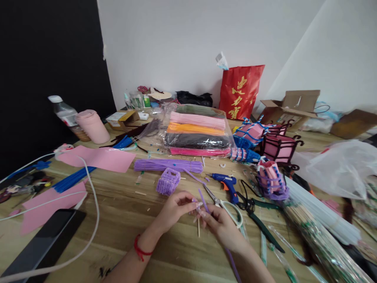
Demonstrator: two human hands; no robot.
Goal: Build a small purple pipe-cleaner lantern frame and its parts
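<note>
My left hand, with a red cord at its wrist, pinches beside my right hand, their fingertips meeting. My right hand grips a purple pipe cleaner, whose long tail runs out below the wrist. What the left fingertips hold is mostly hidden; a small purple bit shows there. A thin wooden stick shows just under the fingertips; I cannot tell whether it is held or lies on the table. Beyond my hands sits a small purple woven piece, with a purple pipe cleaner bundle behind it.
Scissors, a blue glue gun and green-handled pliers lie to the right. Pink lantern-like crafts and bundled sticks stand farther right. A phone, a white cable and pink sheets lie left.
</note>
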